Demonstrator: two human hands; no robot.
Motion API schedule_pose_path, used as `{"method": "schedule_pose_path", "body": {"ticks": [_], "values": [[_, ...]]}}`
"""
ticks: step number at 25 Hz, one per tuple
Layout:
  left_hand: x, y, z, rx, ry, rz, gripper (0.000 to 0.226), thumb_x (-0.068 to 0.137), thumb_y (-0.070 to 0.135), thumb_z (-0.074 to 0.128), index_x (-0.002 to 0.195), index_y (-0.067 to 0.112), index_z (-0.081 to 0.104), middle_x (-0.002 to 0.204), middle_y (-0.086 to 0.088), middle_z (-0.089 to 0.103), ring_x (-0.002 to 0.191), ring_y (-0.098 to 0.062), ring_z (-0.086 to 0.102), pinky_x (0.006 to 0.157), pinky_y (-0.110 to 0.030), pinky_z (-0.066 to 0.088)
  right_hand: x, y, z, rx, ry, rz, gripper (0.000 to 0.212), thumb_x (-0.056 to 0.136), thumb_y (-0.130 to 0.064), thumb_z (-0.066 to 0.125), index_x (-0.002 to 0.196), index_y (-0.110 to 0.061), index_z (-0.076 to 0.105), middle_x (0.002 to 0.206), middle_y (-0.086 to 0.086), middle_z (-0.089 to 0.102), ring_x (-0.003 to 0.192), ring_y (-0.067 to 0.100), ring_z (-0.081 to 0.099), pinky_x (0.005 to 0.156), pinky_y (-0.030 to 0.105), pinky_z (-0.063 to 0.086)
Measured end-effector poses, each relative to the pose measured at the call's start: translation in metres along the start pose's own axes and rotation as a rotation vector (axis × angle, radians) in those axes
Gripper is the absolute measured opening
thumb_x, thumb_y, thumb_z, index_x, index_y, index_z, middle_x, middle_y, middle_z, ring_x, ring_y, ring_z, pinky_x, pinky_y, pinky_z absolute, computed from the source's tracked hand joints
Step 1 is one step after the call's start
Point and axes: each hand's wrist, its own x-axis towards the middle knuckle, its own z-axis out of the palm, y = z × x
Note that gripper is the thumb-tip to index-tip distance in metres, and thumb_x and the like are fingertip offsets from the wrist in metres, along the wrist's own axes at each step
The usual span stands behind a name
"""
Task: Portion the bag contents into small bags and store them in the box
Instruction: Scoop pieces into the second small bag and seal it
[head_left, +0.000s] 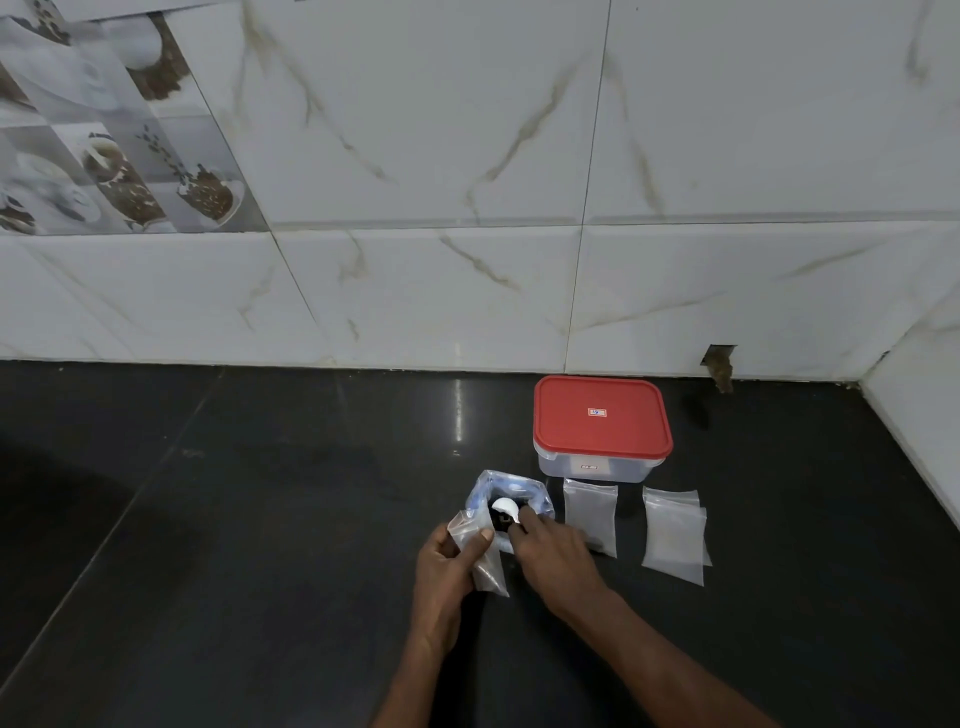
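A black polished stone counter (208, 519) runs up to white marble-patterned wall tiles (415, 156). At the back, near the wall, stands a clear rectangular plastic box with a red lid (600, 415), the lid on. Just in front of it to the left, an open blue-tinted plastic bag (480, 499) stands upright with dark contents inside.

Right of that bag, flat clear small zip bags (590, 514) lie on the counter in front of the box.

Both forearms reach in from below. The right hand (550, 551), palm down, pinches the handle of a white plastic spoon (504, 505) with bunched fingertips, its bowl over the bag's mouth. The left hand (447, 566) grips one clear small bag (485, 569) upright beside the big bag, fingers curled behind, thumb pressed across its front.
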Motion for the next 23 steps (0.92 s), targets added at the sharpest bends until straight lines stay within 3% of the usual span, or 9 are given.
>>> {"method": "schedule_pose_path", "body": {"ticks": [6, 8, 10, 12, 16, 20, 23], "values": [[-0.001, -0.002, 0.007, -0.122, 0.013, -0.042, 0.029, 0.088, 0.011, 0.073, 0.116, 0.004, 0.069, 0.105, -0.026, 0.074, 0.096, -0.042, 0.072, 0.084, -0.049, 0.058, 0.003, 0.0, 0.004, 0.075, -0.05, 0.06, 0.025, 0.05, -0.015, 0.09, 0.067, -0.016, 0.071, 0.069, 0.002, 0.065, 0.044, 0.015, 0.059, 0.035, 0.026, 0.042], [-0.001, -0.003, 0.009, -0.114, 0.01, -0.035, 0.032, 0.087, 0.012, 0.075, 0.117, 0.004, 0.069, 0.106, -0.026, 0.074, 0.098, -0.044, 0.072, 0.086, -0.054, 0.058, 0.011, 0.002, 0.001, 0.238, -0.078, 0.211, 0.008, 0.073, -0.015, 0.077, 0.07, -0.012, 0.071, 0.07, 0.005, 0.067, 0.052, 0.016, 0.059, 0.047, 0.031, 0.049], [-0.002, -0.003, 0.01, -0.094, 0.011, -0.034, 0.028, 0.088, 0.01, 0.074, 0.115, 0.004, 0.069, 0.104, -0.024, 0.075, 0.097, -0.042, 0.073, 0.086, -0.054, 0.057, 0.019, 0.008, -0.002, 0.436, -0.135, 0.425, 0.02, 0.081, -0.012, 0.061, 0.062, -0.008, 0.067, 0.061, 0.006, 0.065, 0.053, 0.017, 0.057, 0.057, 0.037, 0.052], [-0.002, -0.001, 0.01, -0.069, 0.02, -0.027, 0.025, 0.087, 0.007, 0.074, 0.112, 0.006, 0.071, 0.103, -0.021, 0.076, 0.096, -0.038, 0.074, 0.087, -0.051, 0.057, 0.022, 0.016, -0.007, 0.651, -0.148, 0.595, 0.024, 0.079, -0.008, 0.061, 0.057, -0.008, 0.069, 0.052, 0.007, 0.064, 0.048, 0.019, 0.061, 0.055, 0.037, 0.056], [0.001, 0.003, 0.002, 0.113, 0.023, 0.061, 0.024, 0.083, 0.009, 0.08, 0.105, 0.012, 0.073, 0.098, -0.01, 0.078, 0.094, -0.03, 0.075, 0.085, -0.046, 0.06, 0.015, 0.025, -0.025, 0.986, -0.092, 0.793, 0.018, 0.081, -0.002, 0.067, 0.065, -0.007, 0.072, 0.056, 0.012, 0.068, 0.043, 0.02, 0.062, 0.044, 0.031, 0.054], [0.002, 0.01, 0.005, 0.288, 0.051, 0.113, 0.028, 0.074, 0.015, 0.087, 0.097, 0.02, 0.073, 0.089, 0.003, 0.079, 0.084, -0.012, 0.076, 0.069, -0.022, 0.058, 0.008, 0.025, -0.051, 1.016, 0.048, 0.701, 0.013, 0.083, -0.007, 0.069, 0.072, -0.009, 0.074, 0.057, 0.002, 0.067, 0.045, 0.009, 0.059, 0.046, 0.022, 0.05], [0.006, 0.01, 0.006, 0.378, 0.062, 0.133, 0.034, 0.065, 0.026, 0.091, 0.093, 0.025, 0.071, 0.089, 0.003, 0.078, 0.082, -0.01, 0.075, 0.07, -0.025, 0.058, 0.0, 0.013, -0.054, 0.648, 0.264, 0.336, 0.009, 0.08, -0.013, 0.068, 0.072, -0.015, 0.072, 0.066, -0.006, 0.063, 0.053, 0.005, 0.056, 0.051, 0.024, 0.046]]}}
